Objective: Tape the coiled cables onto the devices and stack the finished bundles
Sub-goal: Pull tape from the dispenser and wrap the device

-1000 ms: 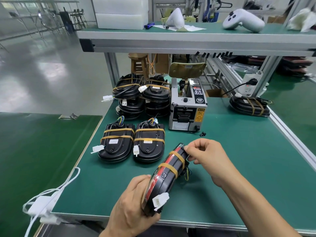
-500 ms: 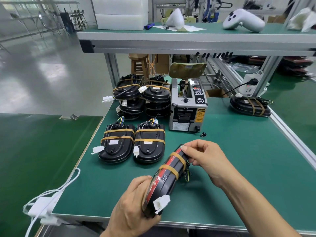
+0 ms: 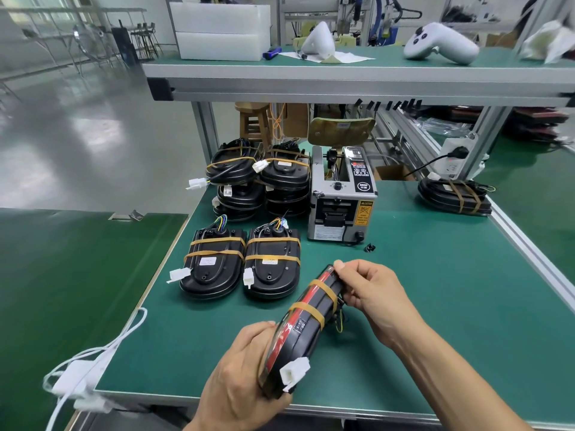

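Compared with half a second ago, little has changed: the right hand's thumb (image 3: 339, 264) has crept slightly further over the top end of the device (image 3: 300, 331).

At 6 o'clock, the left hand (image 3: 245, 381) grips the lower end of this black and red device, held on edge above the green bench mat (image 3: 435, 306). Two tan tape bands (image 3: 314, 301) wrap it; a white connector (image 3: 294, 373) sticks out near the left palm. The right hand (image 3: 370, 293) pinches the top end.

At 12 o'clock, a tape dispenser (image 3: 342, 200) carries a yellow "CAUTION" sticker (image 3: 364, 213); other writing is unreadable.

At 10 o'clock, two taped bundles (image 3: 241, 265) lie flat side by side, with stacked bundles (image 3: 258, 178) behind. At 2 o'clock lies another bundle (image 3: 454, 197).

An upper shelf (image 3: 342, 79) holds a white controller (image 3: 441, 45). Glossy grey floor (image 3: 77, 135) spreads left.
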### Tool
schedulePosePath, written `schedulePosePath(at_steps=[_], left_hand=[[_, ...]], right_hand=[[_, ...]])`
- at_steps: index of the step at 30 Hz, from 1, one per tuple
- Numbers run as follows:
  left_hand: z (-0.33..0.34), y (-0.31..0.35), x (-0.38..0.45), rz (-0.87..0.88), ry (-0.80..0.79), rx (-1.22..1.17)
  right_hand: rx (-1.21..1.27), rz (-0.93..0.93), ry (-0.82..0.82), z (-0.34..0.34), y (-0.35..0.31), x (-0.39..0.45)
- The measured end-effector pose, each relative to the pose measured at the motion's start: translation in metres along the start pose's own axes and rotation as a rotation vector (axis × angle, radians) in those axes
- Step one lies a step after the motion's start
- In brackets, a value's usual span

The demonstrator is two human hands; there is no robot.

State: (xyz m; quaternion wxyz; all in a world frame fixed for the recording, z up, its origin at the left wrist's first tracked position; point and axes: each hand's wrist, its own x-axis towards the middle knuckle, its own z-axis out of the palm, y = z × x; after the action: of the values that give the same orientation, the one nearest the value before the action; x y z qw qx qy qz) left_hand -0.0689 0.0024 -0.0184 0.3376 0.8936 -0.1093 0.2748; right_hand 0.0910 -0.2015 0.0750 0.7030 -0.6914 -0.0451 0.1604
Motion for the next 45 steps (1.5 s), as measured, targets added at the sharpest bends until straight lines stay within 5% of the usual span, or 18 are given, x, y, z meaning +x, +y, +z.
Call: schedulePosePath(at_steps=[15,25,28,32,45], left_hand=[[-0.002,-0.001,0.001,0.040,-0.031,-0.022],[0.006,-0.010,-0.004,0.020,0.012,-0.030],[0.005,-0.009,-0.003,0.000,0.018,-0.031],[0.006,-0.005,0.002,0.019,0.050,0.023],[-0.006,0.012,0.023,-0.069,-0.278,0.108]], right_hand=[[-0.010,-0.031,-0.069,-0.008,0.004,-0.003],[0.052,0.028,0.049,-0.004,0.010,0.003],[-0.144,-0.068,0.040,-0.003,0.013,-0.008],[-0.247,-0.176,-0.209,0.004,0.015,-0.029],[-0.625,-0.467,-0.083,0.007,-0.004,-0.046]])
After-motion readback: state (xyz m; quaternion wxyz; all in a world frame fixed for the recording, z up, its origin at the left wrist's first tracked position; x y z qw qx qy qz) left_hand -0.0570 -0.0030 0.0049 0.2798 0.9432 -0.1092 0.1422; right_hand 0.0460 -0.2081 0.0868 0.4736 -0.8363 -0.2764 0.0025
